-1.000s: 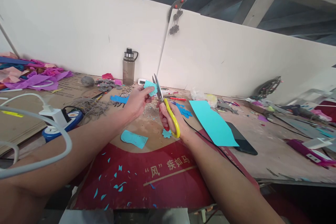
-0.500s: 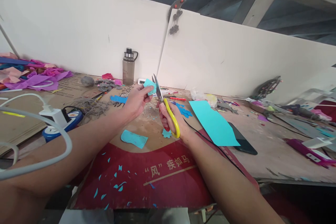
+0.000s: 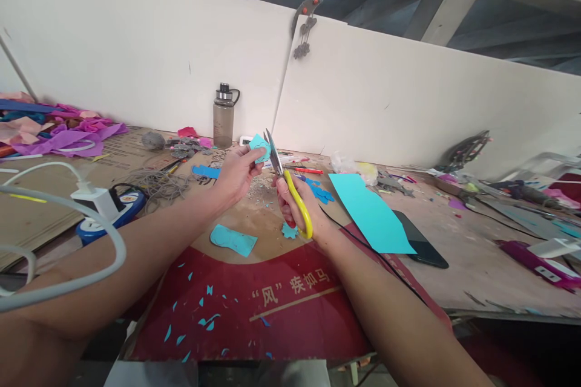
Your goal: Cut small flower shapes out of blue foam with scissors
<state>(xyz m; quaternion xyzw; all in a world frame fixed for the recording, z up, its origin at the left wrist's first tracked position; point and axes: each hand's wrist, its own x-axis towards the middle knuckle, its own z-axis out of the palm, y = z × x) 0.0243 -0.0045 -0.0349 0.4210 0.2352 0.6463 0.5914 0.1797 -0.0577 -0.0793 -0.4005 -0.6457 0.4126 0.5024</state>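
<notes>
My left hand (image 3: 242, 170) pinches a small piece of turquoise paper (image 3: 258, 146) with a curved outline drawn on it. Yellow-handled scissors (image 3: 291, 186) are in my right hand (image 3: 295, 199), blades pointing up and slightly apart beside the paper's right edge. Below my hands, a turquoise paper strip (image 3: 233, 240) lies on the cardboard. A scalloped turquoise cutout (image 3: 289, 230) rests just under the scissor handle, partly hidden by it. Blue paper cutouts (image 3: 320, 191) lie behind my right wrist, and a blue paper piece (image 3: 206, 171) sits left of my left hand.
A large turquoise sheet (image 3: 372, 213) overlaps a dark phone (image 3: 422, 243) at right. A bottle (image 3: 224, 116) stands against the white partition (image 3: 136, 42). Paper scraps dot the red cardboard (image 3: 272, 332). A power strip (image 3: 111, 217) with white cables is at left.
The small turquoise paper has turned slightly in my left hand, so more of its drawn outline shows. My right hand and the scissors stay nearly in place.
</notes>
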